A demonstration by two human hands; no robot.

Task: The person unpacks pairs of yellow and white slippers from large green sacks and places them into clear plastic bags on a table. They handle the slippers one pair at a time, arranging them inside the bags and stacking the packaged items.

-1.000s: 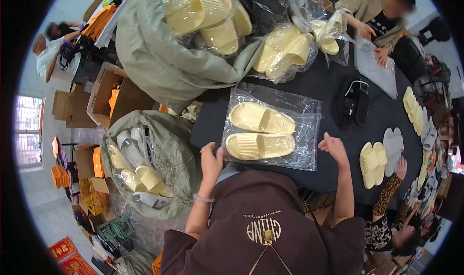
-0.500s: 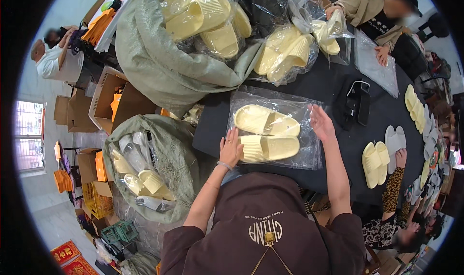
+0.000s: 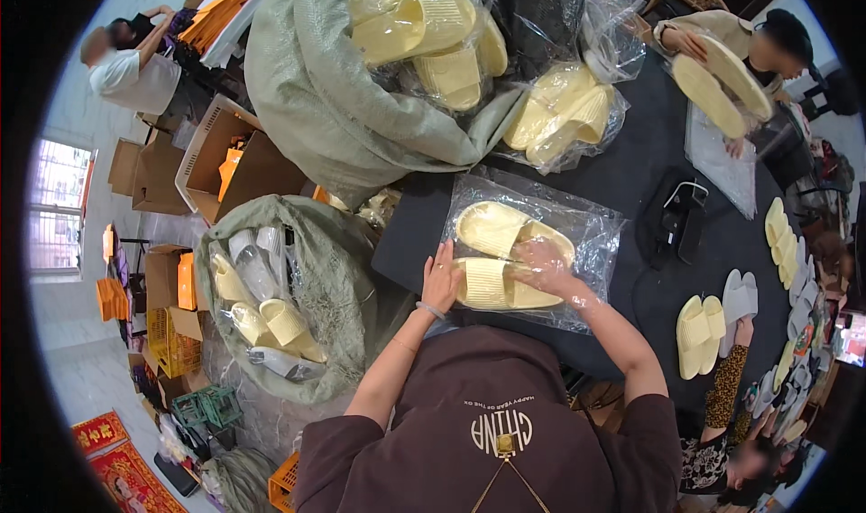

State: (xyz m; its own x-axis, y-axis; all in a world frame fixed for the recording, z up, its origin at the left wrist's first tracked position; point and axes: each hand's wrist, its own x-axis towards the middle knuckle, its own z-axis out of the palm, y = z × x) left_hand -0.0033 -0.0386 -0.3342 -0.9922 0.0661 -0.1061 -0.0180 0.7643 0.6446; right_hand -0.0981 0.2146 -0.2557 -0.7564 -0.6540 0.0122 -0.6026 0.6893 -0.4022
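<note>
A pair of pale yellow slide slippers lies side by side in a clear plastic bag (image 3: 469, 186) on the table in front of me. The far slipper (image 3: 487, 230) and the near slipper (image 3: 483, 284) both point their open toes to the left. My left hand (image 3: 441, 277) rests with outstretched fingers at the bag's left edge, touching the near slipper's toe end. Over the heel halves of the pair lies my right hand (image 3: 544, 265). It looks to be inside the bag's right end, under the film; its fingers are blurred.
A green woven sack (image 3: 298, 89) of bagged yellow slippers stands beyond; another sack (image 3: 347, 332) stands at left. A black case (image 3: 677, 215), yellow slippers (image 3: 699, 335) and grey slippers (image 3: 740, 296) lie right. A co-worker (image 3: 722, 39) handles slippers at the far right.
My right hand has moved left from the bag's right edge onto the slippers. My left hand stays at the left edge. The co-worker has raised a pair of slippers.
</note>
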